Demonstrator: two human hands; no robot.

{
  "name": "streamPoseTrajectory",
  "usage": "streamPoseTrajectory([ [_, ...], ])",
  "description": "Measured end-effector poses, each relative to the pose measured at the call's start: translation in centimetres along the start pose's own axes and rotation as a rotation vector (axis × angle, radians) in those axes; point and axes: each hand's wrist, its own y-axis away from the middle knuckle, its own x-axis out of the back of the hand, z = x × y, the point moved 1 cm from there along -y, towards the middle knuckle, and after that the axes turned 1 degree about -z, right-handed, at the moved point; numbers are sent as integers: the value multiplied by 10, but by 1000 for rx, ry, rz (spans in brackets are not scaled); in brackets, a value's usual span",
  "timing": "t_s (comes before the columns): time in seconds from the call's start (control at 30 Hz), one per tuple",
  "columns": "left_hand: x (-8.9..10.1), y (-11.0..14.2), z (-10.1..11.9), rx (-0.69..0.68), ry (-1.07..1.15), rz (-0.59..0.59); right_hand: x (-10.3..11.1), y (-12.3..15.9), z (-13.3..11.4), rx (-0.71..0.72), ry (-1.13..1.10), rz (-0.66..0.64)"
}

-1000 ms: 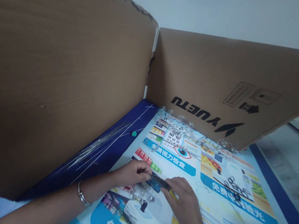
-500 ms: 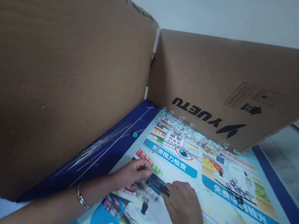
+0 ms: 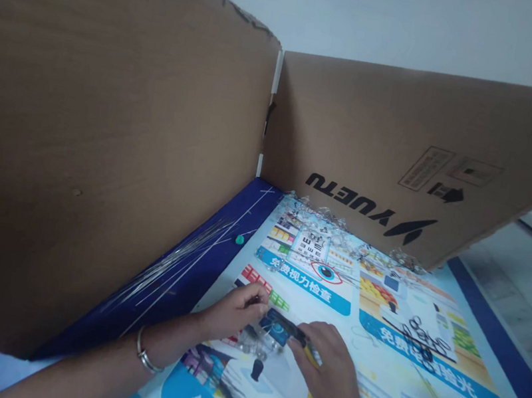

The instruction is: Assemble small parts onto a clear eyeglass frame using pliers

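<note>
My right hand (image 3: pixel 332 371) is wrapped round pliers (image 3: pixel 293 330) with black and yellow handles, their dark jaws pointing left. Just left of the jaws, my left hand (image 3: pixel 241 309) has thumb and forefinger pinched together. What it pinches is too small to make out; it may be a thin wire. Under the two hands lie several clear, shiny bits (image 3: pixel 255 345) on the printed sheet. A metal bangle (image 3: pixel 148 352) circles the left wrist.
Thin straight wires (image 3: pixel 176 259) lie bundled along the left cardboard wall (image 3: pixel 105 133). Small wire shapes (image 3: pixel 333 222) line the back cardboard wall (image 3: pixel 382 130). Dark rings (image 3: pixel 424 345) lie to the right, and a small green lump (image 3: pixel 240 239) sits on the blue strip.
The pliers have shifted slightly, with their jaws a little higher and the handles turned in my right hand. My left hand has hardly moved.
</note>
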Motion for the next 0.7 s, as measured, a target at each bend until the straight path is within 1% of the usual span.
streamPoseTrajectory([
  [0.1,-1,0,2,-7,20,-6,-2,-1,-3,-165,-148,-36],
  [0.17,-2,0,2,2,40,-12,-4,-3,-8,-222,-232,-88],
  [0.3,-6,1,1,35,56,-35,-7,-6,-16,-260,-375,-135],
  [0.4,-9,0,-2,50,53,-41,-8,-7,-19,-313,-439,-165],
  [0.53,-10,0,-3,54,50,-52,-8,-7,-20,-340,-434,-196],
  [0.7,-11,2,2,63,74,-65,-10,-6,-19,-346,-397,-216],
])
